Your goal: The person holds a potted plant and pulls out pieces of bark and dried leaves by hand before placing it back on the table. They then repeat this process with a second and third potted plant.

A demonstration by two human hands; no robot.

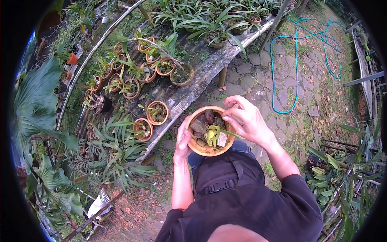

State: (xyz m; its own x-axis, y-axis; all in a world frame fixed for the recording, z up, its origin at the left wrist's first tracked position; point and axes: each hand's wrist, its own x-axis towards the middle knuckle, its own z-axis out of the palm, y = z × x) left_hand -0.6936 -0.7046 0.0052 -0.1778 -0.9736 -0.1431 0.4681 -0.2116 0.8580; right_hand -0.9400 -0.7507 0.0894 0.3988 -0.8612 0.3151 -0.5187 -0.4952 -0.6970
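Observation:
A round terracotta pot (pixel 209 152) is held up in front of my body, its open top facing me. Inside it are a small yellow-green plant (pixel 212 136), dark brown chunks (pixel 197 128) and a pale, flat piece (pixel 222 139). My left hand (pixel 182 142) is closed around the pot's left side, its fingers partly hidden beneath. At the upper right rim, my right hand (pixel 246 122) has its thumb and forefinger pinched together over the pot's edge. Whatever sits between those fingertips is too small to make out. One long leaf (pixel 229 133) reaches over the rim below that hand.
On the left, a weathered bench (pixel 197 74) carries several potted plants (pixel 157 112). Long-leaved plants (pixel 217 30) crowd its far end. A teal hose (pixel 297 76) loops over the stone paving (pixel 258 76) at right. More foliage (pixel 326 177) grows at the lower right.

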